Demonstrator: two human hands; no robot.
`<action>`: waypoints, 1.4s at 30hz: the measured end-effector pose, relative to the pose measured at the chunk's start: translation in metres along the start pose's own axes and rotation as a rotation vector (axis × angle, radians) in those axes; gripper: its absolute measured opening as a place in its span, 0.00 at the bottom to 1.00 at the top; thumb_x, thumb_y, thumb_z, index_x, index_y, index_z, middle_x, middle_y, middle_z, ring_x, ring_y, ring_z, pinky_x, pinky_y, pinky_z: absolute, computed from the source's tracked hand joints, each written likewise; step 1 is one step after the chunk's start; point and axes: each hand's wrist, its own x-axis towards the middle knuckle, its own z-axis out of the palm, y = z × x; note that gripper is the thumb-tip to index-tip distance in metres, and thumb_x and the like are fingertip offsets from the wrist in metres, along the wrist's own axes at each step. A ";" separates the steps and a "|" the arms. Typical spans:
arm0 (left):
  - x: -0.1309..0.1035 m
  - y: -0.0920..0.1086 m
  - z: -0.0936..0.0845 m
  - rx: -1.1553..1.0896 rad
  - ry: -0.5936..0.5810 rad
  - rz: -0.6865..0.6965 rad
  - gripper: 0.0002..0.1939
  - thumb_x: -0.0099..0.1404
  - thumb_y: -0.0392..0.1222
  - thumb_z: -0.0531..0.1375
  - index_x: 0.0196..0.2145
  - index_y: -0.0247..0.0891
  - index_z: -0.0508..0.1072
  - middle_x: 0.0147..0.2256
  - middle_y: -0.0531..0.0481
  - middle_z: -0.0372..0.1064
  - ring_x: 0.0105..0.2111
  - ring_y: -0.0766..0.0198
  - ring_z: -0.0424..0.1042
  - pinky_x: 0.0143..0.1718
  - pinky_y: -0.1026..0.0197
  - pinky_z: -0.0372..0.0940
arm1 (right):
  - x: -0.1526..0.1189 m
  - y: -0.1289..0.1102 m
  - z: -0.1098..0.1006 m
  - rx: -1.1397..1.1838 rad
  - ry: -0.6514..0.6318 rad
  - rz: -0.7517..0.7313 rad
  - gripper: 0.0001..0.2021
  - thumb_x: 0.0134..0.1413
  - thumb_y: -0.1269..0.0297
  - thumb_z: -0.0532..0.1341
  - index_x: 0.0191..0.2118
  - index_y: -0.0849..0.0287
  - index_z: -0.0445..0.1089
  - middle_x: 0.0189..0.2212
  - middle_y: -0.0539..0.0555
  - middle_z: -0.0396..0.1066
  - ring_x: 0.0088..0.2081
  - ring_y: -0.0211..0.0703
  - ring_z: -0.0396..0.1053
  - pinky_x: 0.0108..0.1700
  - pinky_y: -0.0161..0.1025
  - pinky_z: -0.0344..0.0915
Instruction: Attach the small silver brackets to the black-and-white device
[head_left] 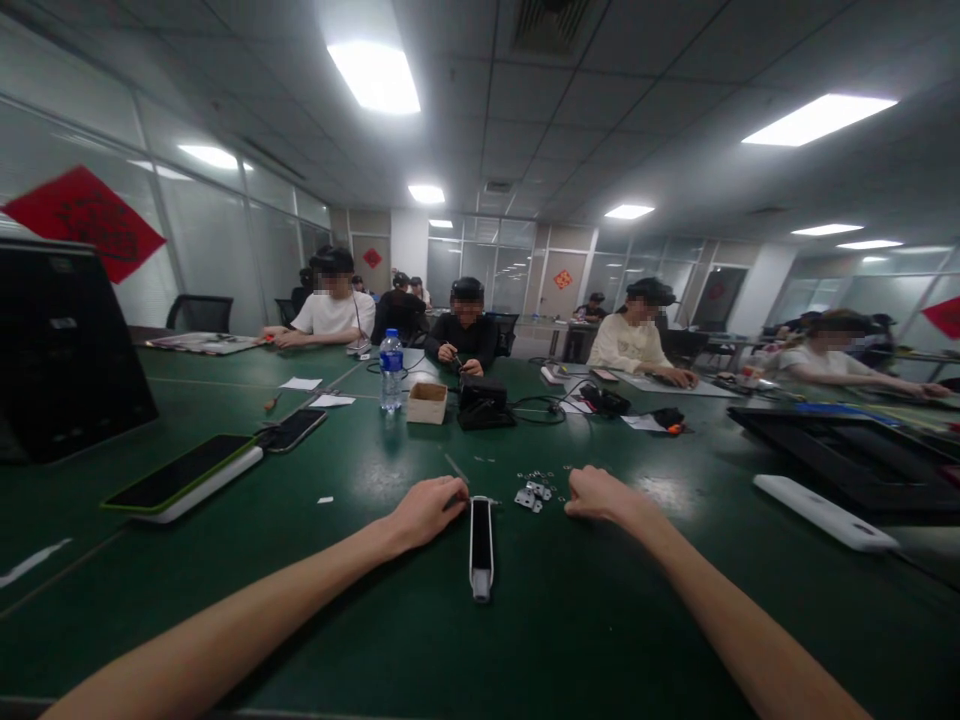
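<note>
My left hand (433, 511) rests on the green table with its fingers curled, beside the upper end of a slim white-and-black device (481, 548). What its fingertips hold, if anything, is too small to tell. My right hand (595, 494) lies closed on the table to the right of a small pile of metal brackets (533, 496); its fingertips are hidden beneath it. Small rings or washers (562, 488) are scattered between the brackets and my right hand. A thin rod-like piece (455, 467) lies beyond my left hand.
Ahead stand a water bottle (391, 370), an open box (427, 403) and a black device (482, 401) with cables. A green-edged phone (184, 472) lies left; a white power strip (823, 512) and black frame (847, 455) lie right. Several people sit around the table (360, 630).
</note>
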 end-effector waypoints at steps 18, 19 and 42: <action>0.001 0.007 -0.003 0.024 0.010 -0.014 0.04 0.65 0.37 0.55 0.38 0.39 0.69 0.37 0.51 0.71 0.37 0.62 0.70 0.38 0.63 0.63 | 0.002 -0.070 0.023 0.104 0.573 -0.396 0.05 0.55 0.71 0.56 0.32 0.62 0.68 0.31 0.55 0.69 0.34 0.41 0.66 0.36 0.35 0.62; 0.001 0.006 -0.003 0.025 0.013 -0.008 0.04 0.65 0.37 0.55 0.38 0.39 0.69 0.37 0.51 0.71 0.36 0.62 0.70 0.37 0.63 0.63 | 0.002 -0.075 0.026 0.118 0.571 -0.414 0.04 0.55 0.71 0.56 0.32 0.63 0.68 0.31 0.55 0.69 0.34 0.41 0.66 0.36 0.35 0.62; 0.001 0.000 0.000 0.016 0.006 -0.001 0.06 0.66 0.38 0.54 0.40 0.40 0.69 0.38 0.51 0.70 0.37 0.62 0.70 0.39 0.62 0.63 | -0.002 -0.065 0.032 0.208 0.503 -0.548 0.05 0.56 0.66 0.60 0.35 0.62 0.69 0.33 0.55 0.70 0.36 0.42 0.66 0.40 0.40 0.64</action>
